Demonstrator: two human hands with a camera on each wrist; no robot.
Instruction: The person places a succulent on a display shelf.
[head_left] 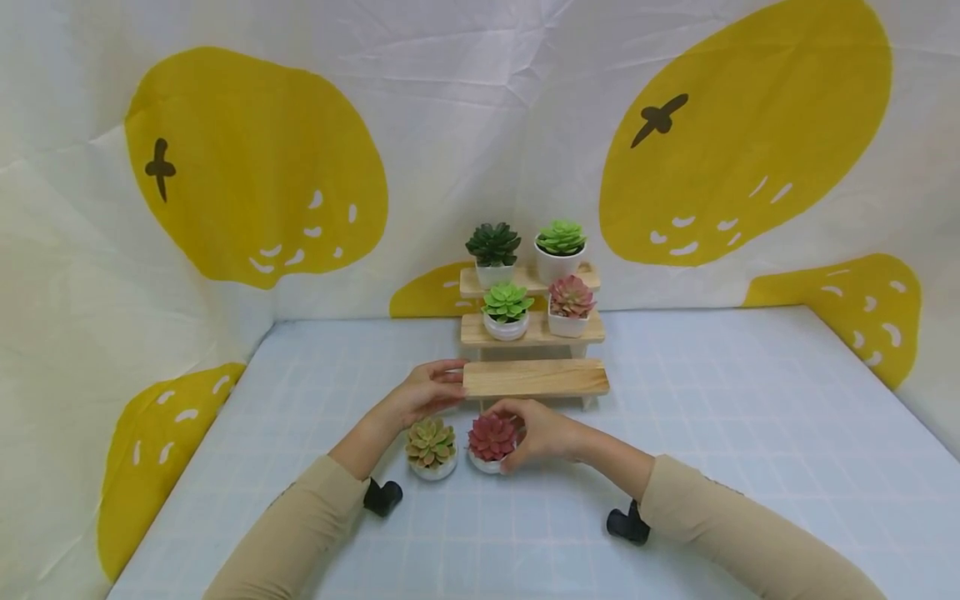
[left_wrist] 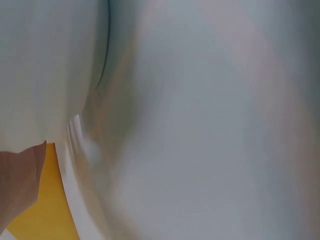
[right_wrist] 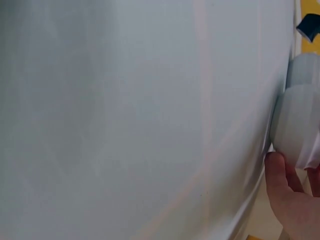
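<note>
My right hand [head_left: 546,432] grips a red succulent in a round white pot [head_left: 491,442], thumb at the front and fingers curving over the far side. In the right wrist view, that hand's fingertips [right_wrist: 277,167] touch the white pot [right_wrist: 297,117]. At the left end of the lowest step of a three-step wooden stand [head_left: 536,379], my left hand [head_left: 427,392] holds the board between thumb and fingers. A yellow-green succulent in a white pot [head_left: 431,450] sits on the table just below the left hand; a white pot [left_wrist: 42,70] fills the left wrist view's corner.
The middle step carries a bright green succulent [head_left: 506,308] and a pink one [head_left: 572,304]. On the top step stand a dark green succulent [head_left: 492,250] and a light green one [head_left: 561,246]. Behind hangs a white cloth [head_left: 487,125] with yellow fruit prints.
</note>
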